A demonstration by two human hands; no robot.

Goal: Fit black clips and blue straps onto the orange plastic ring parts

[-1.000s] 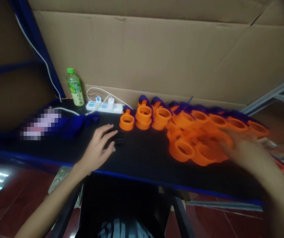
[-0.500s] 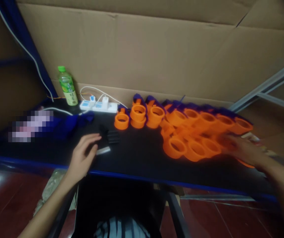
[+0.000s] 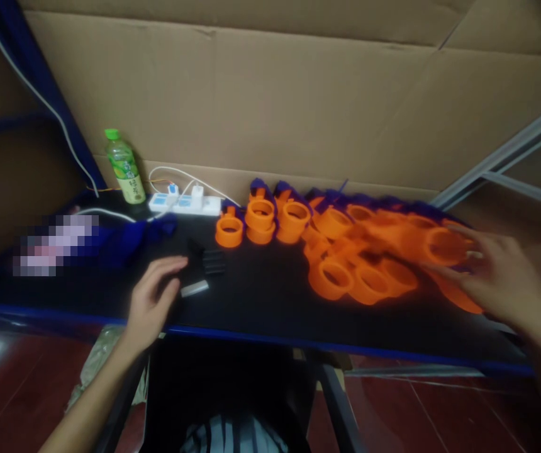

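Note:
At the right end of the black table, my right hand (image 3: pixel 506 277) has its fingers and thumb around an orange ring-shaped part (image 3: pixel 446 246). That part is smeared by motion and overlaps the pile of similar orange parts (image 3: pixel 372 284) to its left. My left hand (image 3: pixel 151 299) rests near the front edge with fingers apart, holding nothing. Just right of its fingertips lie a short white strip (image 3: pixel 195 289) and some small black pieces (image 3: pixel 214 262). Several more orange rings (image 3: pixel 229 233) with dark blue bits stand in a row toward the back.
A green-capped bottle (image 3: pixel 125 168) stands at the back left beside a white power strip (image 3: pixel 185 204) with plugs and cables. Dark blue cloth (image 3: pixel 126 242) lies at the left. A cardboard wall (image 3: pixel 251 100) closes off the back, and metal bars (image 3: pixel 501 160) rise at the right.
My right hand has come up with an orange ring part between its fingers, where it was a blur over the pile. The view has shifted slightly; my left hand keeps its pose.

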